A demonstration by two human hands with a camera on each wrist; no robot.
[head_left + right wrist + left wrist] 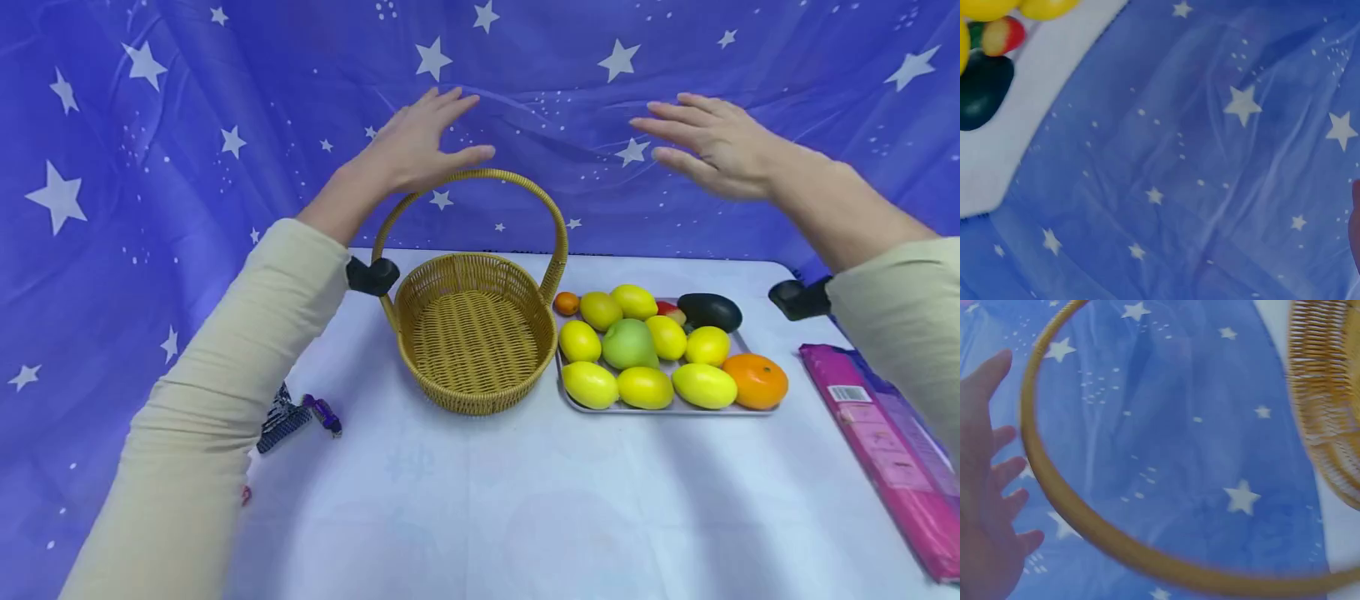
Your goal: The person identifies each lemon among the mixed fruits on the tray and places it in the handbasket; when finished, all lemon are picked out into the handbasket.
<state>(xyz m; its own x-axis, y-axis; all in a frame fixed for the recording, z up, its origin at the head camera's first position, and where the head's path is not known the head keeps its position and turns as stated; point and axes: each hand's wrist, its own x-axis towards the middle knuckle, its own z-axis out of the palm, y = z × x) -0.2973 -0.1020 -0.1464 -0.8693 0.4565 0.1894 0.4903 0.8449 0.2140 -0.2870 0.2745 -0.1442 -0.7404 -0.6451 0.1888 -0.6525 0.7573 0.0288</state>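
You seem between grips, your left hand (423, 142), fingers spread, near the handle (487, 173) of the basket (478, 402) standing left of the fruit tray (669, 408), your right hand (716, 150) raised with straight, parted fingers, so any hold calls for curling them.

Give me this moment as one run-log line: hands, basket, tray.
left hand: raised, holding nothing | right hand: raised, holding nothing | basket: upright, empty, handle up | tray: holds fruit, right of basket
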